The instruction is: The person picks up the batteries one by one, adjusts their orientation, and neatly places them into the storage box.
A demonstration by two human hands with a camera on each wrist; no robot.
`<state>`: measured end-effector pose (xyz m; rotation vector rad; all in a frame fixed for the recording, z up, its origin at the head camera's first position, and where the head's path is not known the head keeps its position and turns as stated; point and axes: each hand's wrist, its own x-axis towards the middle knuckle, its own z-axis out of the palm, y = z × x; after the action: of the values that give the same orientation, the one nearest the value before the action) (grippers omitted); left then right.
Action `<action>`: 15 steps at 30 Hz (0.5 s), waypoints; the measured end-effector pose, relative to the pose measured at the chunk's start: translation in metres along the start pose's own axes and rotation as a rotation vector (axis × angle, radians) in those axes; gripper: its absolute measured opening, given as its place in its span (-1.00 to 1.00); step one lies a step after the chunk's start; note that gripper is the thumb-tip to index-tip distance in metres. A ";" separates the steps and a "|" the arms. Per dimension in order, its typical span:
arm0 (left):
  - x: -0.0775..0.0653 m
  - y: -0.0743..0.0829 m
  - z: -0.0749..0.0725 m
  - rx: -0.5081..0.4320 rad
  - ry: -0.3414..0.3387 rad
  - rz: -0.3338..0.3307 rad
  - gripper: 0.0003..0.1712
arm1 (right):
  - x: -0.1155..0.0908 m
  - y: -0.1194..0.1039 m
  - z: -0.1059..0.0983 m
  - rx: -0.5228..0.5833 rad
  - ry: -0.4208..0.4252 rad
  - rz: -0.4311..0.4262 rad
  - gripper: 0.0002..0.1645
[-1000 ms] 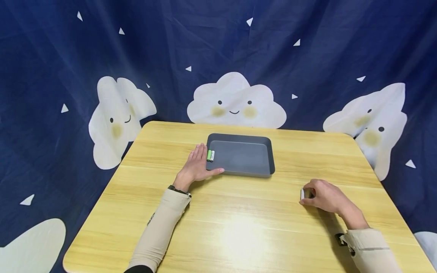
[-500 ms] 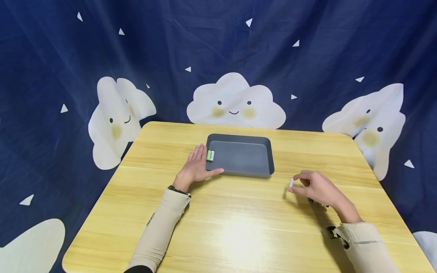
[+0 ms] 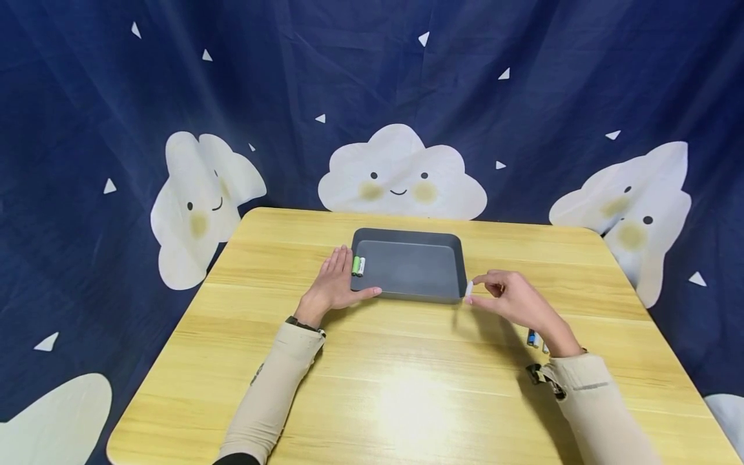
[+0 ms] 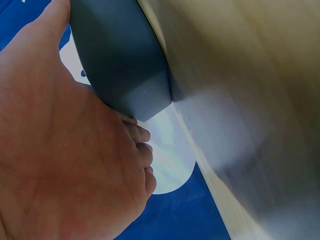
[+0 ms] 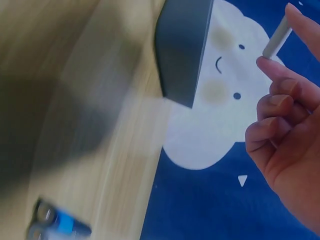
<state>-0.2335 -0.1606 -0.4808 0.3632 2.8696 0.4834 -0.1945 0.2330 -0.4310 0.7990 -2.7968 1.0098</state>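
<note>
My left hand point(image 3: 334, 284) lies with straight fingers along the left side of a dark grey rectangular tray point(image 3: 414, 266), its thumb at the front rim. Inside the tray, against the left wall, a green battery point(image 3: 356, 265) and a white battery point(image 3: 361, 267) lie side by side. Between thumb and index finger, my right hand point(image 3: 511, 298) pinches another white battery point(image 3: 469, 289) by its ends. That one is held up at the tray's front right corner. In the right wrist view the pinched white battery point(image 5: 276, 38) is raised, with the other fingers curled toward the palm.
Under my right forearm, a blue and black battery point(image 3: 531, 338) lies on the wooden table point(image 3: 349, 387) with a pale one point(image 3: 545, 347) beside it. A dark blue curtain point(image 3: 372, 71) with cloud faces hangs behind the table's far edge.
My right hand has lifted the white battery and carried it left and away from me to the tray's corner, uncovering the batteries on the table. The left hand and tray have stayed put.
</note>
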 end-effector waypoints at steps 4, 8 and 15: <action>0.000 0.000 0.001 0.002 0.002 0.004 0.47 | 0.011 -0.004 0.006 0.041 0.032 0.007 -0.59; 0.001 0.000 0.001 0.003 0.007 0.004 0.47 | 0.020 -0.007 0.013 0.105 0.047 0.026 -0.60; 0.001 -0.001 0.001 0.001 0.005 0.006 0.47 | 0.037 -0.007 0.029 0.214 0.062 0.055 -0.58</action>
<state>-0.2344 -0.1610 -0.4822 0.3711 2.8743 0.4852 -0.2196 0.1940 -0.4413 0.7000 -2.7047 1.3363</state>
